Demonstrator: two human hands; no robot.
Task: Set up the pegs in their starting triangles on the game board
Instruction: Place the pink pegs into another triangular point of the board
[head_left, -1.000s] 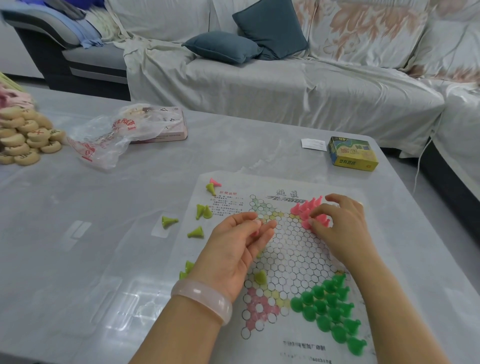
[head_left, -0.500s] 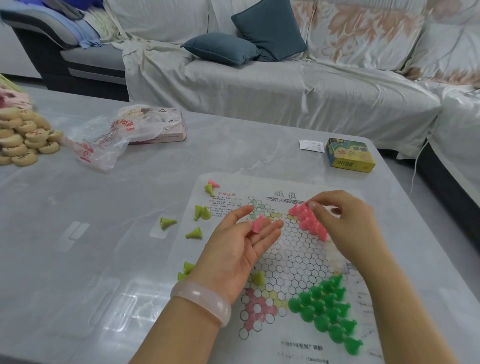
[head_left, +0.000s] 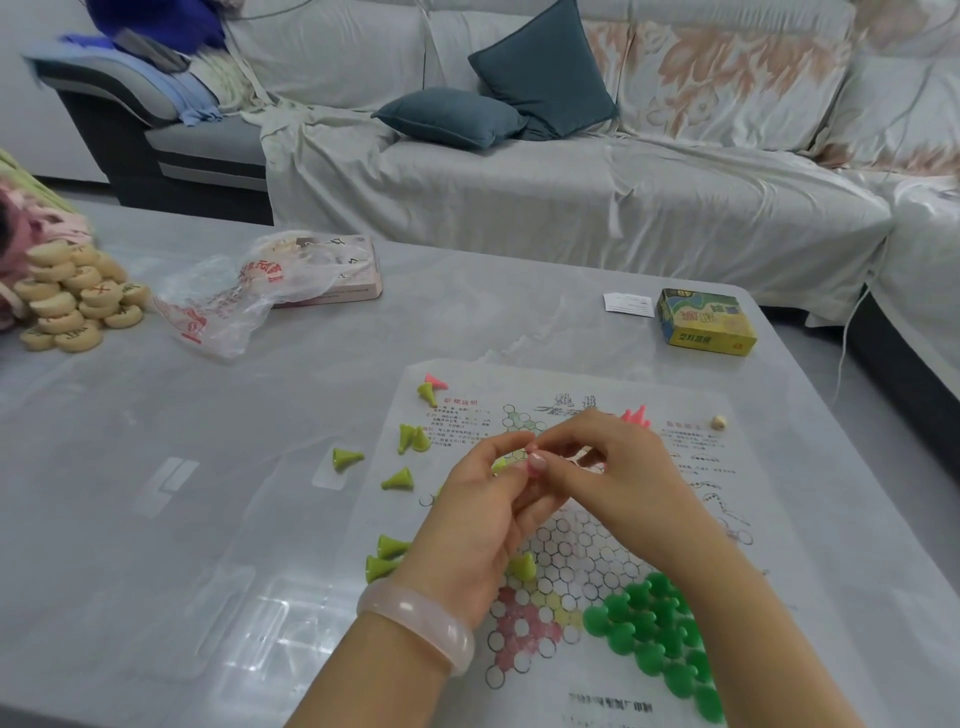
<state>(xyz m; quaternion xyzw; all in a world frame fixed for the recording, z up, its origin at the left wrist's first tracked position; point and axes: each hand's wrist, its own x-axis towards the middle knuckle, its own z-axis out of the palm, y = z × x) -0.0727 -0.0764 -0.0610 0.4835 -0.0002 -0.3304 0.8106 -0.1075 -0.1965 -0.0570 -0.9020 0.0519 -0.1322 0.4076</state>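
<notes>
Altogether eight yellow-green pegs (head_left: 346, 459) lie loose beside two hands (head_left: 483, 525).

This is a home living room. A long sofa (head_left: 519, 197) under a loose pale cover carries two dark teal cushions (head_left: 498, 104), and clothes (head_left: 156, 62) are piled on its armrest. A low grey coffee table (head_left: 156, 467) stands before it.

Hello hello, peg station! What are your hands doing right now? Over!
Left hand and right hand meet above the paper game board, sharing a grip on a pink peg. Dark green pegs fill their triangle. Yellow-green pegs lie scattered. Nothing blocking.
</notes>
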